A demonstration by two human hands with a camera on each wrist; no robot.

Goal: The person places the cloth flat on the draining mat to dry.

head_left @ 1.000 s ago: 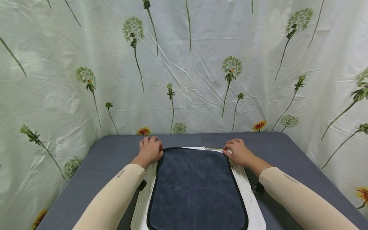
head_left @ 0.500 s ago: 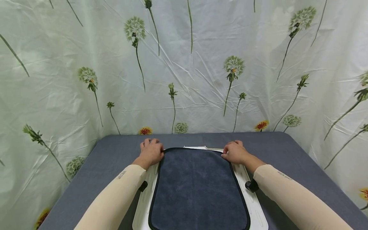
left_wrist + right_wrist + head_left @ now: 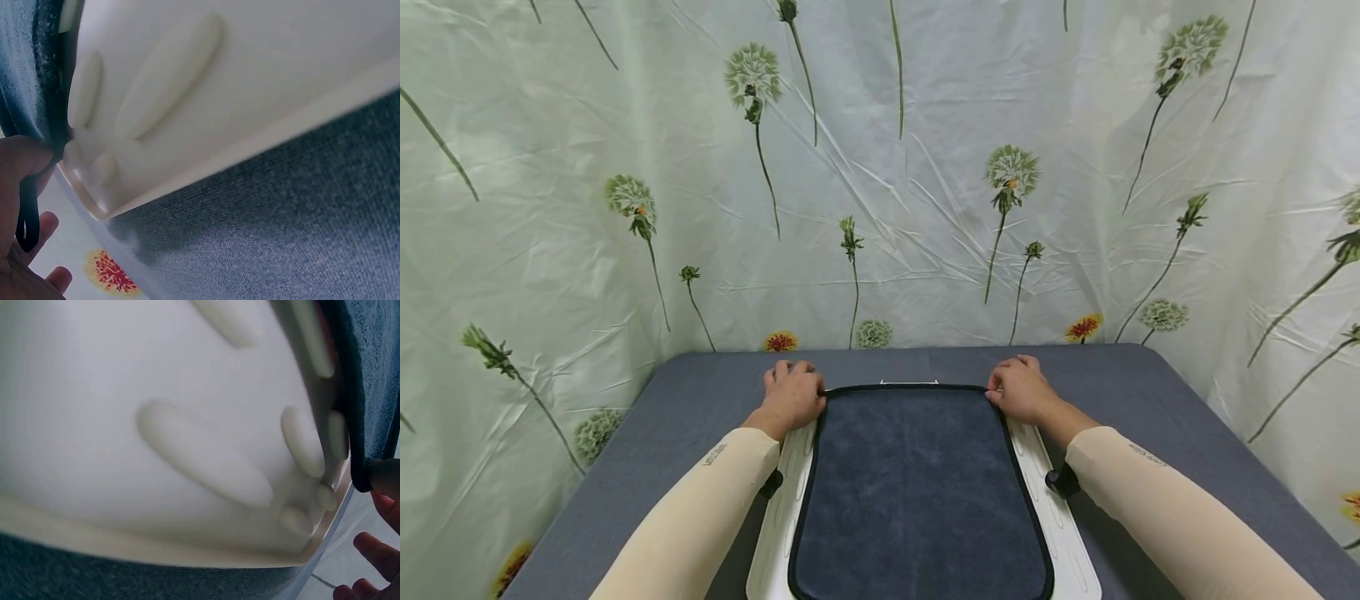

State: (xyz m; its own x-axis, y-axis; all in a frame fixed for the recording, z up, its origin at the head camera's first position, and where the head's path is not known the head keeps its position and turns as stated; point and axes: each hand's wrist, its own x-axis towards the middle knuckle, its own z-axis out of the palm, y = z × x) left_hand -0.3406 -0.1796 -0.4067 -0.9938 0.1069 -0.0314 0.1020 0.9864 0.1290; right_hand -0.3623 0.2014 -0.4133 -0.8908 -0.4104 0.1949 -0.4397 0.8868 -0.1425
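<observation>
A dark blue cloth mat [image 3: 917,492] with black edging is spread over a white plastic board [image 3: 775,537], whose sides show as pale strips left and right. Oval raised ridges [image 3: 200,453] cover the board in the right wrist view. My left hand [image 3: 790,396] pinches the mat's far left corner between thumb and finger, its other fingers apart. From that corner hangs a small black loop [image 3: 28,212]. At the far right corner my right hand [image 3: 1024,392] pinches the mat's edge. The middle of the board is hidden under the mat.
Board and mat lie on a table covered in grey-blue cloth [image 3: 715,379]. A white curtain [image 3: 917,183] printed with dandelions hangs behind the table and along its sides. Dark wrist cameras [image 3: 1062,481] sit under both forearms.
My right hand has shifted slightly outward and away with its corner. The mat's far edge has straightened and covers more of the board's far rim. My left hand stays nearly still.
</observation>
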